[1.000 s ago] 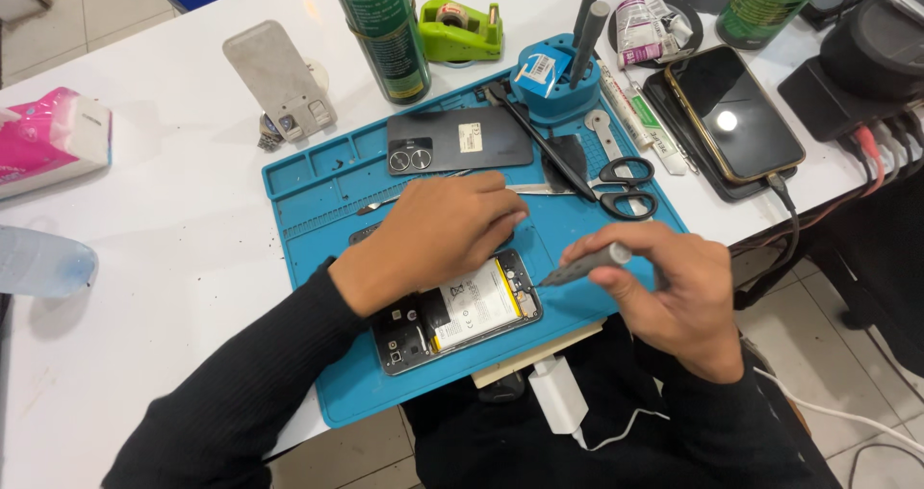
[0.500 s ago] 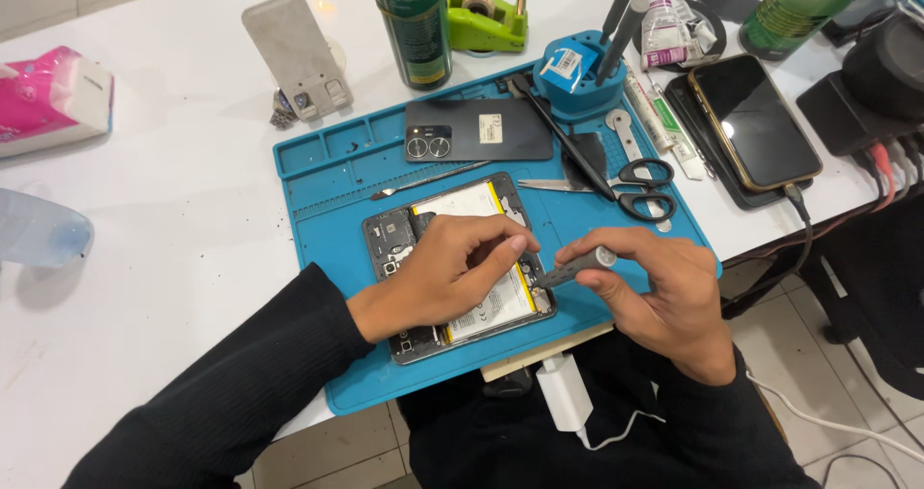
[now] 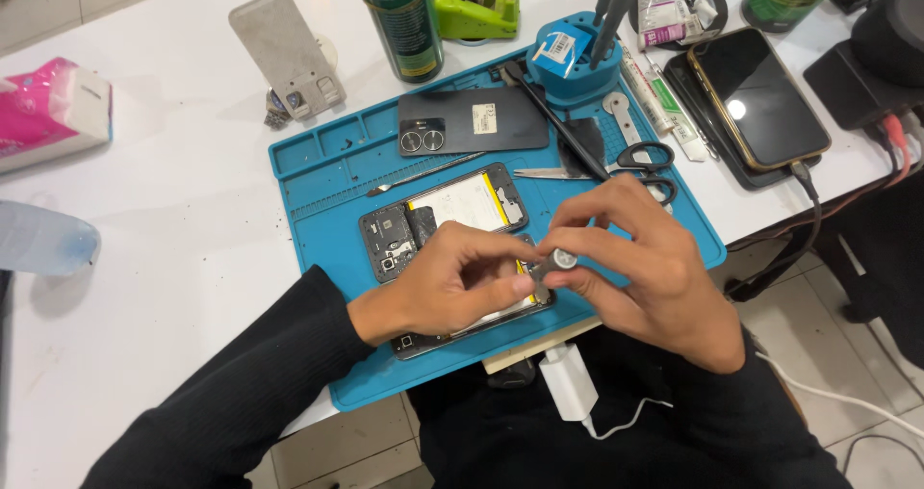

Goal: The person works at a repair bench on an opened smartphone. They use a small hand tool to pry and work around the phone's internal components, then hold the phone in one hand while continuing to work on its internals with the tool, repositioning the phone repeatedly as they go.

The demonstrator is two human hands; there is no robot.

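Lying on the blue rubber work mat (image 3: 318, 210) is an opened black phone with a white battery (image 3: 452, 210). On it, the left hand (image 3: 452, 287) presses with fingers curled, while the right hand (image 3: 645, 268) pinches a small grey screwdriver (image 3: 558, 261) tightly.

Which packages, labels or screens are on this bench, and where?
Smartphone: right of mat, dark glossy screen, gold rim.
Tissue pack: far left, pink and white.
Green can: behind mat, labelled.
Blue tool holder: mat's back edge, white sticker.
White pouch: back right, crumpled.
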